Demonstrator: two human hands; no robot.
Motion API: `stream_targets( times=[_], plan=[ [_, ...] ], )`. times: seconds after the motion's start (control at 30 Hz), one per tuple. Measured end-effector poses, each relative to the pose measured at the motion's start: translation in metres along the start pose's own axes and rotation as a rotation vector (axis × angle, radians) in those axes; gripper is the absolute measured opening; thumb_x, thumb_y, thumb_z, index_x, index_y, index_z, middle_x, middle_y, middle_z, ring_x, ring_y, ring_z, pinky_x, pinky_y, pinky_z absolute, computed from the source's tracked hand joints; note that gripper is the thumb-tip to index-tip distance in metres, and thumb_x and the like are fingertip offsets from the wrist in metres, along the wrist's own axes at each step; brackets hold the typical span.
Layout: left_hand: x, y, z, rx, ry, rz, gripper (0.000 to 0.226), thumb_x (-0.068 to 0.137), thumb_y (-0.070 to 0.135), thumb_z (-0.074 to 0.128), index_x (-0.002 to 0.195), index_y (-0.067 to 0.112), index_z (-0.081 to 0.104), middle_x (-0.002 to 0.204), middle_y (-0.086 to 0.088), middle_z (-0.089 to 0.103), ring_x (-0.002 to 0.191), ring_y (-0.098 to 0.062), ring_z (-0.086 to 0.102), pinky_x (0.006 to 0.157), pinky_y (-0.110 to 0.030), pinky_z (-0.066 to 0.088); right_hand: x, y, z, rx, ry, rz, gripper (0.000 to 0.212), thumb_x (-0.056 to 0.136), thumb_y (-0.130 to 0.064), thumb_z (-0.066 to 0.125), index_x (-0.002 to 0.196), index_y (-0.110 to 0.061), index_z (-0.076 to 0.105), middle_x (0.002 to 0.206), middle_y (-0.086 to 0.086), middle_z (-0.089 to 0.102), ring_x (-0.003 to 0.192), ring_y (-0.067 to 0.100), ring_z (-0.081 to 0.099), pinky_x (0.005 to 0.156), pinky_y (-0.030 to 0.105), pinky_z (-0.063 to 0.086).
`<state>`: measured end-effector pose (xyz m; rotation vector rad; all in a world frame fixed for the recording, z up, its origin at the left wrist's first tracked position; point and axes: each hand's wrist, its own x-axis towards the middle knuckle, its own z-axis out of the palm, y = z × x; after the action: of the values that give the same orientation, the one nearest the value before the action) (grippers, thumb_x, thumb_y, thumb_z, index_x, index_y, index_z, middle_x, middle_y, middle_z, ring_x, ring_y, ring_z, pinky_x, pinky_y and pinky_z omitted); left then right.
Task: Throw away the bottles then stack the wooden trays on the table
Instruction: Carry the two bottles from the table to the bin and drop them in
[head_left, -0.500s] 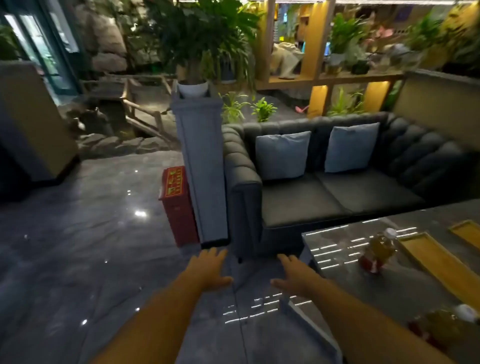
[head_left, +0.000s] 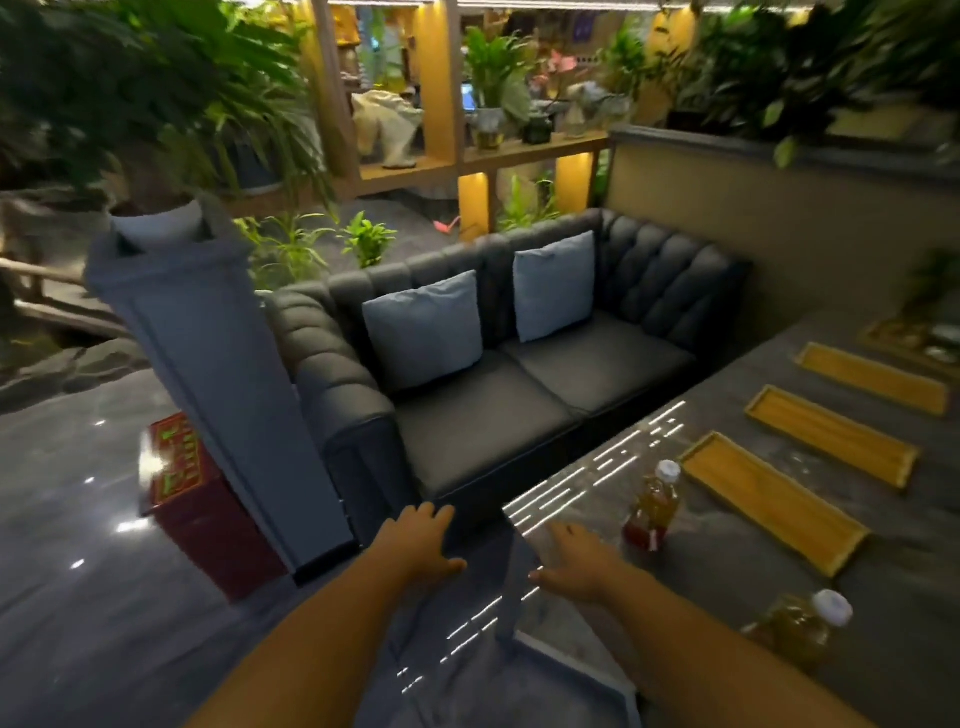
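Bottle (head_left: 652, 506) now nearer right hand (head_left: 576, 564) (untouched); left hand (head_left: 423, 540) empty, both spread.

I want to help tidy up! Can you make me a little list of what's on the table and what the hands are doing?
bottles: two, both on the table; far bottle upright, near bottle at the table's near edge
wooden trays: three side by side, unstacked; near tray, middle tray, far tray
left hand: open, empty, over the floor
right hand: open, empty, over the table's corner
done so far: nothing thrown away or stacked
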<state>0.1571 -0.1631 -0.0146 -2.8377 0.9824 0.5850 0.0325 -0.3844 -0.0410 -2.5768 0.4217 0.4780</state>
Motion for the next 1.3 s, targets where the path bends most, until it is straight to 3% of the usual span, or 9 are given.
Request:
stream_targets(
  times=[0.23, 0.37, 0.5, 0.63, 0.77, 1.07, 1.3],
  plan=[
    [0.068, 0.043, -0.022, 0.046, 0.005, 0.242, 0.082, 0.078, 0.061, 0.056, 0.145, 0.025, 0.027, 0.143, -0.008, 0.041, 0.13, -0.032, 0.041, 0.101, -0.05, 0.04, -0.013, 0.041, -0.019, 0.199, 0.062, 0.191, 0.077, 0.083, -0.049, 0.065, 0.148, -0.025, 0.033, 0.154, 0.007, 0.035, 0.137, 0.027, 0.041, 0.112, 0.042, 0.039],
    [0.096, 0.059, -0.031, 0.079, -0.012, 0.392, 0.079, 0.078, 0.06, 0.055, 0.144, 0.026, 0.028, 0.138, -0.008, 0.043, 0.127, -0.032, 0.043, 0.098, -0.051, 0.042, -0.023, 0.055, -0.018, 0.231, 0.092, 0.316, 0.085, 0.083, -0.054, 0.063, 0.152, -0.024, 0.023, 0.158, 0.011, 0.027, 0.139, 0.03, 0.039, 0.113, 0.045, 0.037],
    [0.116, 0.069, -0.035, 0.122, -0.048, 0.535, 0.079, 0.078, 0.058, 0.057, 0.143, 0.027, 0.027, 0.139, -0.009, 0.042, 0.128, -0.034, 0.042, 0.101, -0.053, 0.04, -0.041, 0.053, -0.007, 0.226, 0.142, 0.484, 0.09, 0.085, -0.058, 0.059, 0.154, -0.021, 0.015, 0.158, 0.012, 0.027, 0.14, 0.03, 0.036, 0.112, 0.04, 0.035],
    [0.129, 0.078, -0.036, 0.146, -0.09, 0.654, 0.077, 0.077, 0.056, 0.057, 0.142, 0.027, 0.027, 0.144, -0.009, 0.04, 0.13, -0.035, 0.04, 0.103, -0.053, 0.038, -0.063, 0.047, 0.007, 0.239, 0.176, 0.652, 0.091, 0.086, -0.061, 0.055, 0.155, -0.019, 0.013, 0.162, 0.009, 0.018, 0.146, 0.028, 0.027, 0.115, 0.041, 0.029],
    [0.138, 0.08, -0.032, 0.188, -0.14, 0.778, 0.084, 0.073, 0.06, 0.056, 0.143, 0.028, 0.024, 0.146, -0.008, 0.038, 0.133, -0.035, 0.039, 0.104, -0.056, 0.036, -0.082, 0.038, 0.024, 0.279, 0.242, 0.748, 0.091, 0.085, -0.06, 0.057, 0.155, -0.017, 0.017, 0.161, 0.01, 0.023, 0.145, 0.027, 0.029, 0.117, 0.041, 0.03],
    [0.161, 0.119, -0.028, 0.221, -0.127, 0.909, 0.088, 0.071, 0.062, 0.059, 0.144, 0.027, 0.024, 0.147, -0.008, 0.039, 0.133, -0.034, 0.041, 0.103, -0.051, 0.041, -0.118, 0.043, 0.048, 0.419, 0.346, 0.851, 0.085, 0.084, -0.058, 0.06, 0.152, -0.02, 0.025, 0.156, 0.008, 0.03, 0.141, 0.027, 0.035, 0.114, 0.043, 0.035],
    [0.167, 0.132, 0.001, 0.076, -0.156, 0.821, 0.088, 0.071, 0.057, 0.061, 0.146, 0.028, 0.026, 0.146, -0.007, 0.043, 0.126, -0.03, 0.05, 0.102, -0.043, 0.046, -0.134, 0.075, 0.07, 0.591, 0.496, 0.916, 0.089, 0.084, -0.057, 0.062, 0.153, -0.019, 0.02, 0.156, 0.012, 0.027, 0.14, 0.031, 0.035, 0.112, 0.041, 0.036]
  ],
)
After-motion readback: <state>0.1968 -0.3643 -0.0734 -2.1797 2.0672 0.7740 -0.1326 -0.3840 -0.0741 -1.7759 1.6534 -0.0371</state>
